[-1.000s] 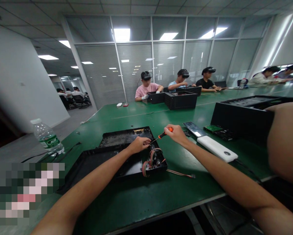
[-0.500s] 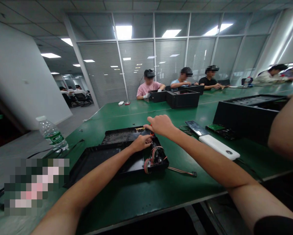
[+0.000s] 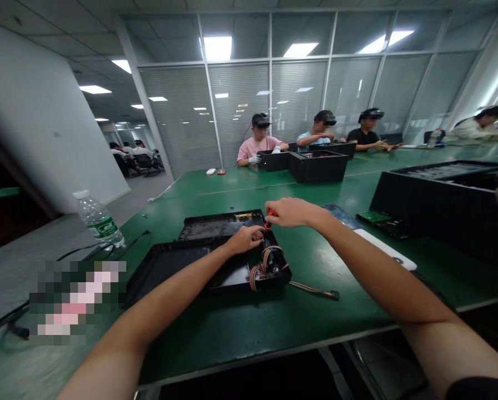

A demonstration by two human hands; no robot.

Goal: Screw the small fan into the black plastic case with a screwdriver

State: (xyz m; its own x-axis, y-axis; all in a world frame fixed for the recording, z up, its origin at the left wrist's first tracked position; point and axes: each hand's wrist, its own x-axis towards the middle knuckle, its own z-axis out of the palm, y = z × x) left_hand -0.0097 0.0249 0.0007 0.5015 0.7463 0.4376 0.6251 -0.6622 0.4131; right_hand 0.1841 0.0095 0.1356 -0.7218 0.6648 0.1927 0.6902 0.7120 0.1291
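Cable hazard: striped cable (image 3: 255,278) loops over the near right corner of the open black casing (image 3: 289,272), loose end out on the table (image 3: 282,325); a dragged wrist or sleeve could snag it & strain its joints. Slip hazard: R hand (image 3: 292,212) has fingers closed round the orange handle of the screwdriver (image 3: 270,218), at the casing's right side; L hand (image 3: 245,239) is just beside, fingertips bunched, contents (if any) can't tell. If the tip skids under off-axis load, it could hit L fingers or score the casing. Tip & contact pt. hidden. Loss hazard: small dark part (image 3: 232,208) lies loose past the far rim; a knock or sweep could send it rolling.

Edges & room: near table edge runs below both forearms, w/ a strip of green top btwn it & casing for drawing back. R forearm passes close to the white device (image 3: 384,247), so limit swing right. Bottle (image 3: 104,225) stands left of casing, tip risk if elbow goes wide. Circuit board (image 3: 373,215) & large black case (image 3: 432,197) bound the far right; straight ahead, open top reaches the far black case (image 3: 317,169)
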